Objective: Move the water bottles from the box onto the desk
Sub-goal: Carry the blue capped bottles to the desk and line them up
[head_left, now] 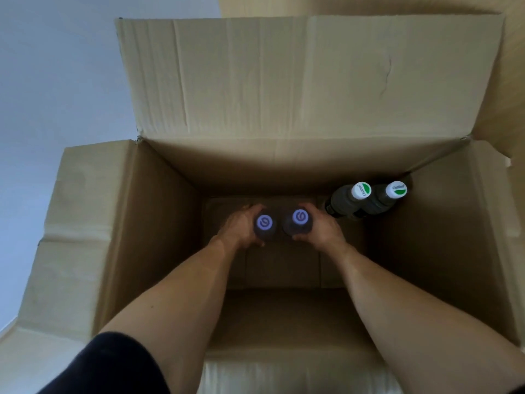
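Note:
I look straight down into a deep open cardboard box [159,228]. Both my arms reach down inside it. My left hand [241,226] grips an upright bottle with a purple-and-white cap [264,222]. My right hand [321,227] grips a second upright bottle with the same kind of cap [300,216], right beside the first. Two more bottles stand in the far right corner, one with a white-and-green cap [361,190] and another like it [396,189]. The bottle bodies are dark in the box's shadow.
The box's far flap [298,75] stands up, and side flaps fold out at left [85,211] and right. A pale wall or floor shows at left [51,81]. A wooden surface shows at the top right [508,81]. The desk cannot be made out for sure.

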`<state>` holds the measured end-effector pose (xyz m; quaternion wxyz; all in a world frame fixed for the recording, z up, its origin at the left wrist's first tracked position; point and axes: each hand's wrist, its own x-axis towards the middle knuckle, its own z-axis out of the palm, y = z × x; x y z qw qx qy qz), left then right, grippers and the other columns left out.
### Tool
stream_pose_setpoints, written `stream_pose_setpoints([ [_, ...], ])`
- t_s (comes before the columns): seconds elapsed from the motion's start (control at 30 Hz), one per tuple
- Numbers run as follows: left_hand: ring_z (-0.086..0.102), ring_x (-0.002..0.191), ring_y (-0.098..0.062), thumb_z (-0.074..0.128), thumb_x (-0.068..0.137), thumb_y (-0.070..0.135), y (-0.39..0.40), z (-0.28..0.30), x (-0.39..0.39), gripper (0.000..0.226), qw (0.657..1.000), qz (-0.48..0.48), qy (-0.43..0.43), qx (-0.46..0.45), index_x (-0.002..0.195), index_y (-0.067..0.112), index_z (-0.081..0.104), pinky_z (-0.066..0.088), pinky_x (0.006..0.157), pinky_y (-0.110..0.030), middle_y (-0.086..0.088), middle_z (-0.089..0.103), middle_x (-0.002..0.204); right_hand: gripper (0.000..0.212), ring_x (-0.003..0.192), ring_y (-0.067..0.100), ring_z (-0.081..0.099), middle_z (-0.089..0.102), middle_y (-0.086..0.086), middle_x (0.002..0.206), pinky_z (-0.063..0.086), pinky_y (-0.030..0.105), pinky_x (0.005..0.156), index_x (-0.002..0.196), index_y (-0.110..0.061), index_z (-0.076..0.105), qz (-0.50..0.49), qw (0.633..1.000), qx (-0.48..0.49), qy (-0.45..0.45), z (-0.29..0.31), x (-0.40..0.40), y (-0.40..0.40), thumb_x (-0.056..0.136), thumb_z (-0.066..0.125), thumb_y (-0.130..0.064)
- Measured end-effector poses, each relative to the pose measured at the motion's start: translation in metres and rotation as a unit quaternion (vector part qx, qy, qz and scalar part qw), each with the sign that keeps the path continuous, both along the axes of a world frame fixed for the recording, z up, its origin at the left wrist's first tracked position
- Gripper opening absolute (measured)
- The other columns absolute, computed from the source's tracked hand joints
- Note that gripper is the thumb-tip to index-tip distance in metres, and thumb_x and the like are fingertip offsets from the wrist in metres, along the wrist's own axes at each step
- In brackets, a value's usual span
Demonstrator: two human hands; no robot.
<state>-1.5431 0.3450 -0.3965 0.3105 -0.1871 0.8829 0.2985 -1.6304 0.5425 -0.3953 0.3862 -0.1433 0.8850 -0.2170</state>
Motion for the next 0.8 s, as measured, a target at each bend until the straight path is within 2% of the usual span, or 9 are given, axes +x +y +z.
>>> stream_pose_setpoints([
  [0.2,0.054,0.131,-0.026,0.092,0.066,0.017,-0.004,0.006,0.000,0.088,0.999,0.034,0.014,0.025,0.144,0.018,0.050,0.044,0.106,-0.034,-0.007,0.057,0.142,0.073,0.123,0.026,0.060,0.065,0.006,0.131,0.045,0.030,0.099,0.134,-0.019,0.056,-0.016,1.000,-0.022,0.000,0.002,-0.001,0.005,0.069,0.092,-0.020],
  [0.3,0.057,0.126,-0.025,0.093,0.064,0.011,-0.005,0.020,0.002,0.085,0.997,0.036,-0.003,0.066,0.140,0.013,0.054,0.048,0.103,-0.034,-0.008,0.059,0.138,0.074,0.124,0.024,0.059,0.065,0.004,0.131,0.044,0.032,0.102,0.133,-0.020,0.058,-0.025,0.999,-0.029,-0.027,0.011,0.002,0.007,0.067,0.093,-0.021],
  [0.37,0.059,0.119,-0.020,0.091,0.064,0.007,-0.007,0.031,0.005,0.083,0.994,0.056,-0.010,0.097,0.138,0.012,0.055,0.048,0.100,-0.029,-0.006,0.061,0.133,0.077,0.122,0.022,0.059,0.065,0.003,0.131,0.045,0.033,0.104,0.134,-0.019,0.058,-0.041,0.997,-0.047,-0.052,0.021,0.004,0.010,0.066,0.094,-0.020],
  [0.43,0.060,0.108,-0.016,0.088,0.066,0.005,-0.011,0.044,0.008,0.068,0.992,0.058,-0.005,0.110,0.127,0.015,0.061,0.049,0.091,-0.025,-0.001,0.064,0.121,0.074,0.118,0.019,0.061,0.067,0.000,0.127,0.045,0.031,0.102,0.131,-0.021,0.060,-0.058,0.993,-0.069,-0.075,0.032,0.004,0.015,0.064,0.094,-0.018],
  [0.5,0.065,0.107,-0.020,0.085,0.069,0.005,-0.014,0.061,0.010,0.051,0.989,0.056,-0.003,0.136,0.116,0.013,0.067,0.053,0.092,-0.030,-0.003,0.069,0.116,0.065,0.109,0.014,0.065,0.070,-0.003,0.120,0.048,0.031,0.098,0.119,-0.026,0.063,-0.081,0.988,-0.092,-0.090,0.046,0.006,0.020,0.064,0.094,-0.015],
  [0.57,0.067,0.109,-0.024,0.082,0.072,0.008,-0.017,0.081,0.009,0.043,0.985,0.043,-0.012,0.166,0.113,0.010,0.070,0.053,0.099,-0.039,-0.008,0.072,0.117,0.051,0.098,0.008,0.068,0.075,-0.004,0.110,0.052,0.030,0.095,0.105,-0.026,0.066,-0.128,0.977,-0.137,-0.101,0.063,0.009,0.025,0.065,0.091,-0.008],
  [0.63,0.067,0.111,-0.025,0.081,0.067,0.014,-0.016,0.102,0.009,0.046,0.978,0.044,-0.019,0.204,0.113,0.012,0.072,0.050,0.104,-0.044,-0.008,0.073,0.116,0.045,0.097,0.010,0.071,0.078,-0.004,0.099,0.054,0.036,0.097,0.099,-0.023,0.069,-0.183,0.958,-0.186,-0.116,0.083,0.015,0.031,0.064,0.089,-0.005],
  [0.73,0.066,0.113,-0.025,0.076,0.059,0.018,-0.012,0.134,0.011,0.054,0.954,0.069,-0.022,0.291,0.113,0.015,0.071,0.049,0.105,-0.044,-0.006,0.074,0.115,0.051,0.103,0.019,0.072,0.078,-0.001,0.100,0.055,0.034,0.089,0.101,-0.021,0.071,-0.239,0.922,-0.259,-0.163,0.117,0.029,0.040,0.052,0.086,-0.015],
  [0.8,0.066,0.112,-0.023,0.077,0.063,0.021,-0.008,0.152,0.015,0.051,0.929,0.095,-0.021,0.356,0.114,0.018,0.071,0.050,0.098,-0.040,-0.003,0.075,0.114,0.051,0.103,0.019,0.071,0.076,0.003,0.105,0.055,0.031,0.086,0.104,-0.022,0.071,-0.260,0.896,-0.306,-0.190,0.139,0.038,0.047,0.055,0.083,-0.017],
])
